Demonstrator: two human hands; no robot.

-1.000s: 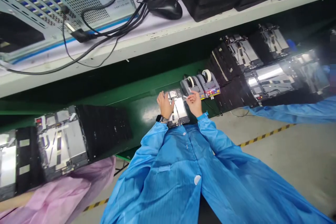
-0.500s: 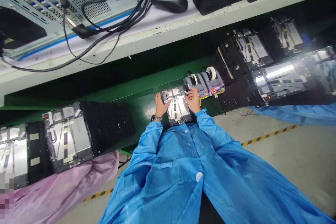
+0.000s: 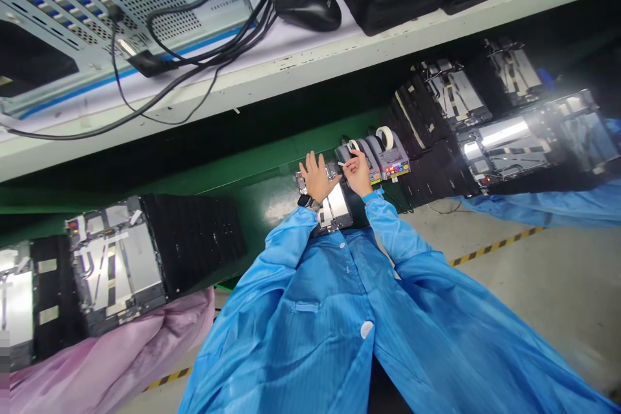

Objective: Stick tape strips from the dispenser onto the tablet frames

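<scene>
A flat silver-and-black electronic panel (image 3: pixel 334 210) lies on the green bench in front of me, its near edge by my blue coat. My left hand (image 3: pixel 317 179) is stretched over the panel's upper part with fingers spread, hiding much of it. Whether the palm presses on the surface I cannot tell. Just right of it, my right hand (image 3: pixel 358 174) is closed in a pinch on a small white tape strip (image 3: pixel 341 163), above the panel's upper right corner. Two grey tape dispensers (image 3: pixel 394 158) with white rolls stand beside my right hand.
Stacks of similar panels stand left (image 3: pixel 119 259) and right (image 3: pixel 504 149) on the green bench (image 3: pixel 272 200). Overhead, a white shelf edge (image 3: pixel 272 71) carries a metal computer case (image 3: pixel 174 6), cables and a black mouse (image 3: pixel 308 6). A pink sleeve (image 3: pixel 160 336) is at left.
My left hand has moved from the panel's left edge up and over its top, fingers now spread. My right hand has lifted slightly away from the panel, with the tape strip in its fingers.
</scene>
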